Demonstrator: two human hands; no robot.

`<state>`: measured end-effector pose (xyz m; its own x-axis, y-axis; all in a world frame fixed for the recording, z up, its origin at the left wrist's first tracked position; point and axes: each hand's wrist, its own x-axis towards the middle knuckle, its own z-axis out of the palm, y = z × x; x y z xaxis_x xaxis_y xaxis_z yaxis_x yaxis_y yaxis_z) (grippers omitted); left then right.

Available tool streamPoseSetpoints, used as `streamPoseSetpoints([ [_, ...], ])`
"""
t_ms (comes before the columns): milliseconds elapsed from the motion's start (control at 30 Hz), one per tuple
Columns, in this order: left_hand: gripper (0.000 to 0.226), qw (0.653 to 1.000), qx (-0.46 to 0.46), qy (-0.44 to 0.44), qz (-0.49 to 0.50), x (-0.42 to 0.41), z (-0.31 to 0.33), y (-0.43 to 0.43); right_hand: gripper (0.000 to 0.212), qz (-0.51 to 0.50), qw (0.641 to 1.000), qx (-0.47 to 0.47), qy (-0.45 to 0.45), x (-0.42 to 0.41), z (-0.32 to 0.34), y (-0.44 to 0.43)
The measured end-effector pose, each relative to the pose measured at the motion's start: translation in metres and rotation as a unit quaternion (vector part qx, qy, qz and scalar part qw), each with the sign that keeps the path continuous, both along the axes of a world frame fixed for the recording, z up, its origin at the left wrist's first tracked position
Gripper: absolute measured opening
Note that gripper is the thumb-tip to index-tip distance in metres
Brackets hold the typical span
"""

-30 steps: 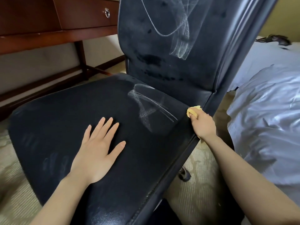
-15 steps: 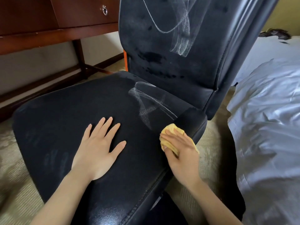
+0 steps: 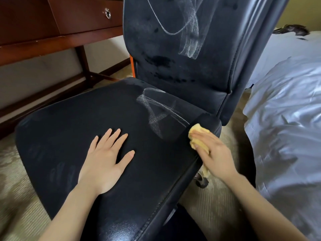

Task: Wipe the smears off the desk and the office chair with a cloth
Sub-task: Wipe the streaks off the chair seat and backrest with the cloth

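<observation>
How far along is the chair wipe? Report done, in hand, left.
Done: nothing clearly. In hand: the right hand presses the crumpled yellow cloth on the right edge of the black leather seat, beside the white scribbled seat smear; the left hand lies flat on the seat. Left: that smear, the white backrest smear, and the brown wooden desk, whose top is out of view.

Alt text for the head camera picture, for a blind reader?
A person's right hand presses a crumpled yellow cloth on the right edge of a black leather office chair seat, beside a white smear; the left hand lies flat on the seat. A second smear marks the backrest.
</observation>
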<state>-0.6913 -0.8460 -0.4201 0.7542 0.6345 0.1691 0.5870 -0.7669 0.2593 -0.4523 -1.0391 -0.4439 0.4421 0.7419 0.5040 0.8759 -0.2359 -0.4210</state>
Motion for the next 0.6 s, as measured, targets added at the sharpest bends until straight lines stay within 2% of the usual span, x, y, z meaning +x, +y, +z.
streamPoseSetpoints([
  [133,0.082,1.0,0.006,-0.003,0.006,0.002,-0.001,-0.003,0.034,-0.125,0.985,-0.077,0.089,0.045,0.017,0.018],
  [200,0.081,1.0,0.006,-0.006,0.011,0.004,-0.001,-0.005,0.034,-0.172,0.967,-0.083,0.168,0.062,0.026,0.034],
  [267,0.075,1.0,0.005,-0.012,0.018,0.006,-0.002,-0.007,0.037,-0.203,0.954,-0.089,0.201,0.069,0.031,0.049],
  [400,0.069,0.999,0.009,-0.015,0.029,0.009,-0.004,-0.011,0.034,-0.218,0.957,-0.117,0.153,0.048,0.03,0.066],
  [600,0.072,0.999,0.009,-0.015,0.038,0.009,-0.005,-0.011,0.032,-0.081,0.978,-0.176,0.074,-0.028,0.033,0.071],
])
